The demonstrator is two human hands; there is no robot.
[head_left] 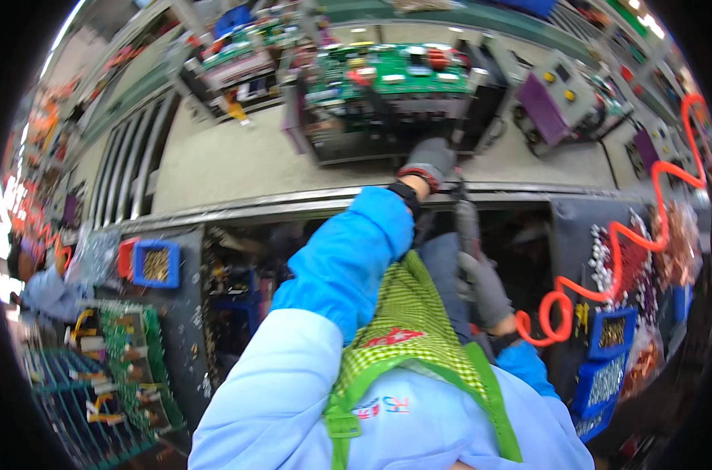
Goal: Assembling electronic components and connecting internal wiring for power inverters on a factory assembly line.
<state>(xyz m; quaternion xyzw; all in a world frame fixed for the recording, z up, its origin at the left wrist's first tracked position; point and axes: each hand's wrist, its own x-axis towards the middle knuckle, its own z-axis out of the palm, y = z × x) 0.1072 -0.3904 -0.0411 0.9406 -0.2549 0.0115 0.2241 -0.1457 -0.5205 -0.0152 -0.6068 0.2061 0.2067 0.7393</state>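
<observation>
In a grey glove, my left hand [431, 160] reaches forward to the lower front of an open electronics unit [348, 145]. Its fingers are blurred and partly hidden, so their grip does not show. A green circuit board [399, 69] with white connectors and red coils tops that unit. My right hand [487, 291], also gloved, is closed around a dark, slim power screwdriver [467, 223]. The tool stands lengthwise with its thin end toward the unit, close beside my left hand.
A red coiled hose [556, 313] hangs at my right, near blue bins of small screws [613, 330]. Another blue bin [156, 263] and green boards [132, 364] lie left. A unit with a purple panel [545, 110] stands right on the line, behind its metal edge [293, 202].
</observation>
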